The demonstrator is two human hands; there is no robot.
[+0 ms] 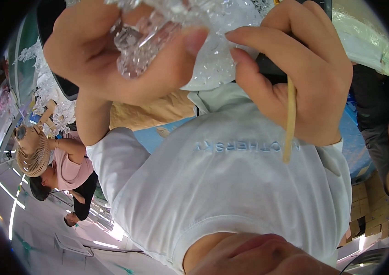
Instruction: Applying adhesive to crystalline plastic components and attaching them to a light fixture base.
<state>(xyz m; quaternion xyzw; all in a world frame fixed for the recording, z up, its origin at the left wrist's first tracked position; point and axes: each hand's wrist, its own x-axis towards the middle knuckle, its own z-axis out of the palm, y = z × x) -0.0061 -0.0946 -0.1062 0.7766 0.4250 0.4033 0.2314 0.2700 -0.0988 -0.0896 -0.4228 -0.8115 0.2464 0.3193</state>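
My left hand (126,68) is closed round a bunch of clear faceted beads (142,46), its thumb pressed along their near side. Some of the beads spill out above the fingers, at the top edge of the view. Close by on the right, my right hand (300,68) has its index finger and thumb bent toward each other, their tips a little apart. A thin tan stick (289,123) runs through that hand, its lower end sticking out below the palm. Behind both hands lies a translucent white rounded thing (217,62) with clear beads on it.
Brown paper (153,110) and a blue printed surface (167,133) lie below the hands. More clear pieces (43,78) heap at left, near a beige fan (32,149) and a person in pink (68,167). A clear plastic bag (364,41) and another person (382,114) are at right.
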